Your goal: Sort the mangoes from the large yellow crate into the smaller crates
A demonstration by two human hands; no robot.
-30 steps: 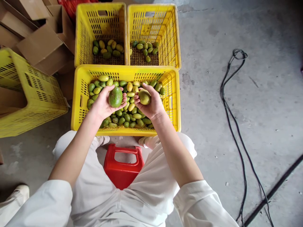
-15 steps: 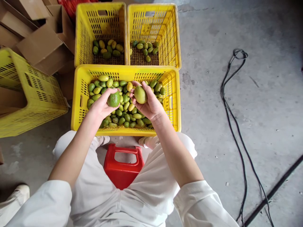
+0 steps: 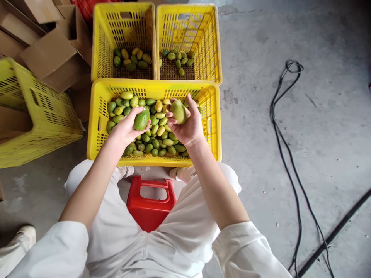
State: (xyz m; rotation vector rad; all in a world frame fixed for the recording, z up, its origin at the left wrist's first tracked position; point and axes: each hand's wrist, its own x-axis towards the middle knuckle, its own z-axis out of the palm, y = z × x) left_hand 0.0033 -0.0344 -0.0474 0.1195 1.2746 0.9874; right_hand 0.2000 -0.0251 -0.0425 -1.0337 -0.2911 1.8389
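My left hand (image 3: 129, 126) is wrapped round a shiny green fruit (image 3: 142, 118), oval and pitted like an unripe lemon. A paler yellow-green lemon (image 3: 179, 112) rests in my right hand (image 3: 189, 125), held by curled fingers with the thumb raised away from it. Both hands are over the wide yellow crate (image 3: 90, 146), apart from each other. Beneath them lie many green and yellow lemons (image 3: 161, 131), partly hidden by my hands.
Behind the wide crate stand two yellow crates, the left one (image 3: 101, 42) and the right one (image 3: 207, 46), each with several lemons. Another yellow crate (image 3: 43, 131) and cardboard boxes (image 3: 53, 54) are at left. A red stool (image 3: 150, 212) is between my legs; black cables (image 3: 281, 135) lie right.
My right hand has shifted slightly right with its lemon, and its thumb has lifted off the fruit. The left hand's lemon has turned and shows more of its side.
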